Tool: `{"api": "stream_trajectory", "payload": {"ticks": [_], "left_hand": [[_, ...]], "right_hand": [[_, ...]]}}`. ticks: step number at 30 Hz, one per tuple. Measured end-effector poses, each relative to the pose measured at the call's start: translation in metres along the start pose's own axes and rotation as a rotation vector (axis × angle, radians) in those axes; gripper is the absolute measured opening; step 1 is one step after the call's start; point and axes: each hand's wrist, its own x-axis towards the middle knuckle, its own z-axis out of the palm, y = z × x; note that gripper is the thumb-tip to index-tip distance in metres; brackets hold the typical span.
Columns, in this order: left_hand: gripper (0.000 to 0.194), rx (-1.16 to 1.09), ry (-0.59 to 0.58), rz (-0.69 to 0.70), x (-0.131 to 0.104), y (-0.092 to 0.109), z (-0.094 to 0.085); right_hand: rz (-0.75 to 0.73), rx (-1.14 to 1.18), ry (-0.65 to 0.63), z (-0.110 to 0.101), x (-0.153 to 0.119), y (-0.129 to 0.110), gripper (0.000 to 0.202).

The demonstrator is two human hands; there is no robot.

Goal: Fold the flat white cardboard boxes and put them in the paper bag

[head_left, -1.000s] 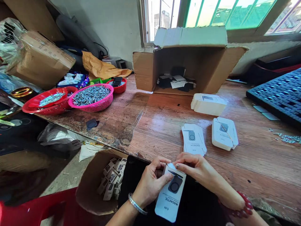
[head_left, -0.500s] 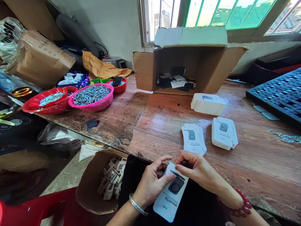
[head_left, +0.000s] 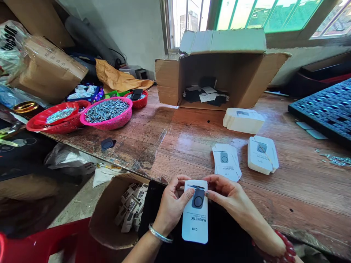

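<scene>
A white printed packaging card (head_left: 195,223) marked "MAGNETIC" and "C-01" is held upright over my lap, its print upside down to me. My left hand (head_left: 174,204) grips its left edge, thumb on the front near the picture of a dark phone holder. On the opposite edge, my right hand (head_left: 226,193) pinches the card's upper part between thumb and fingers. Just beyond my hands lies a loose stack of matching cards (head_left: 226,162). To its right sits a thicker card stack (head_left: 262,155) with a band across it, and farther back another thick stack (head_left: 243,120).
An open cardboard box (head_left: 167,82) holding dark and white pieces stands at the back. Pink and red baskets (head_left: 109,126) of metal parts are at left. Below the table edge, a carton (head_left: 106,219) holds small white boxes. A black grid tray (head_left: 323,109) lies at right.
The card has turned from a tilt to nearly straight and come up slightly. My right hand has shifted from its top end to its right edge.
</scene>
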Motion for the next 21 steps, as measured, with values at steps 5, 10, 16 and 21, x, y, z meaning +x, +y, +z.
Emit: {"api": "stream_trajectory", "payload": {"ticks": [5, 10, 16, 21], "left_hand": [[0.035, 0.011, 0.001, 0.029, 0.000, -0.007, 0.000], [0.036, -0.017, 0.021, 0.024, 0.001, -0.008, -0.001], [0.029, 0.035, 0.038, 0.110, 0.001, -0.017, -0.002], [0.031, 0.020, -0.023, 0.101, -0.001, -0.017, -0.006]], "right_hand": [[-0.081, -0.112, 0.019, -0.001, 0.002, 0.002, 0.017], [-0.095, -0.103, 0.029, 0.003, 0.003, 0.003, 0.021], [-0.120, -0.151, 0.142, 0.010, 0.001, 0.011, 0.017], [-0.137, -0.127, 0.152, 0.011, 0.002, 0.015, 0.014]]}}
